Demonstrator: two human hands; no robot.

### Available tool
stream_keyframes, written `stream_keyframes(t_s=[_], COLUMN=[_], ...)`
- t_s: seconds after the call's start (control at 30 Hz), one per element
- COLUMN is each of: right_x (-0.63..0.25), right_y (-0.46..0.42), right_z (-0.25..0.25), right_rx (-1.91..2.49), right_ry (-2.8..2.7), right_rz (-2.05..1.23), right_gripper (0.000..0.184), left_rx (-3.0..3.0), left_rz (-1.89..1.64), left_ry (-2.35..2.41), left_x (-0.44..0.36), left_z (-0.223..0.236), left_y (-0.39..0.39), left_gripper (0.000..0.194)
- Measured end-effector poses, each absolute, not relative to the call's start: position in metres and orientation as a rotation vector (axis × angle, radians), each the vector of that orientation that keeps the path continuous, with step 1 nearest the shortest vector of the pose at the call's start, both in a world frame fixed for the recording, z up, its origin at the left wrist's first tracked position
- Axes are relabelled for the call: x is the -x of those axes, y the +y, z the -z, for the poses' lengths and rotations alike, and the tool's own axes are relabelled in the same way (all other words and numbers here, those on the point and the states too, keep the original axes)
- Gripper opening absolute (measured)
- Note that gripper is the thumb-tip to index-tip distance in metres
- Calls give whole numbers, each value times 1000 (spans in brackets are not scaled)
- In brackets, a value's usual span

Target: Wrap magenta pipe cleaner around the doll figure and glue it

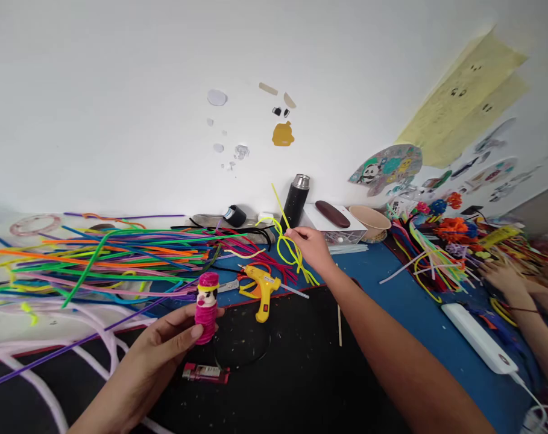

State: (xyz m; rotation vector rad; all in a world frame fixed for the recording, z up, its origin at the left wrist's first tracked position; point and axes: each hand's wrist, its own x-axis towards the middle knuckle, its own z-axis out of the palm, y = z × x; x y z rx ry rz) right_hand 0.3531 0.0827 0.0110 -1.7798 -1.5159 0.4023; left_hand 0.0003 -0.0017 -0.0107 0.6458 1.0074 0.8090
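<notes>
My left hand [174, 343] is closed round a small pink pipe-cleaner doll [205, 322], held upright with its black-and-white head and pink hat with a yellow band on top. Farther off, my right hand [308, 244] pinches a yellow pipe cleaner [280, 205], whose end sticks up above the fingers. Below that hand, more bent yellow pipe cleaners [296, 256] lie on the table. Between the hands rests a yellow glue gun [264, 289], with scissors [228, 286] partly hidden behind the doll. A pink lighter [205, 373] lies on the black mat under my left hand.
Many coloured pipe cleaners [120, 256] spread over the left side. At the back stand a black thermos [296, 202], a white box [350, 224] and a beige bowl [371, 222]. A white power strip [477, 337] lies right, near another person's hands [504, 280].
</notes>
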Motion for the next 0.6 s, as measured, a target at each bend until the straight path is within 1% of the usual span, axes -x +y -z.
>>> stream_keyframes(t_s=[0.1,0.17,0.37,0.6], right_x=[-356,-358,-360,-359], right_y=[81,78,71,67], right_z=[-7,-6,-10,-6], right_rx=[1732,1713,1687,1731], right_ry=[-1437,-1407,-1436,-1520], right_rz=[-524,-572,-562,-558], right_gripper=[56,59,48,53], left_rx=[-664,-690,-744,-763], left_rz=[-802,-797,-794,-798], left_ry=[986,966,941,944], left_x=[1,1,1,2], left_z=[15,17,15,16], left_y=[-2,-2,-2,-2], left_gripper=[54,54,52,53])
